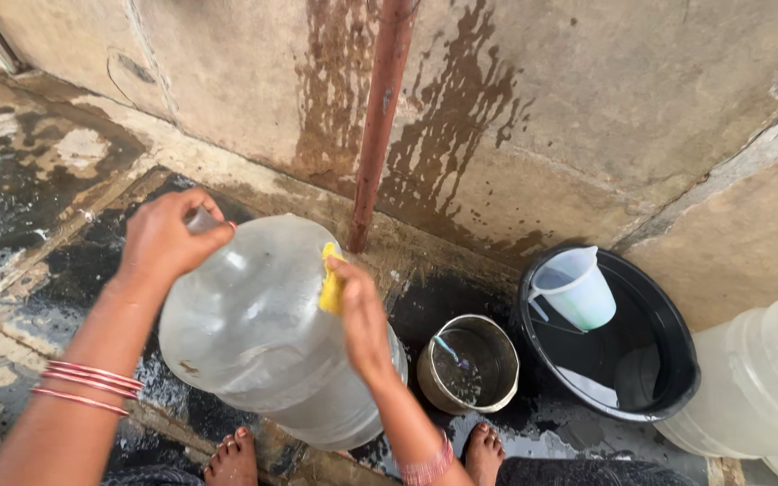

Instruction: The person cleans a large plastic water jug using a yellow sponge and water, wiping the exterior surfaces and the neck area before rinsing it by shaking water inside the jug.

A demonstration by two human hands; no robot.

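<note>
A big clear plastic water jug point(254, 333) stands tilted on the wet floor in front of me. My left hand point(166, 238) grips its neck at the upper left. My right hand point(357, 315) presses a yellow sponge point(330, 281) against the jug's upper right side. My bare feet show below the jug.
A small steel pot point(470, 364) with water sits right of the jug. A black tub point(668, 342) holds water and a pale plastic mug point(578, 288). A second clear jug point(758, 387) stands at far right. A rusty red pipe point(380, 108) runs up the stained wall.
</note>
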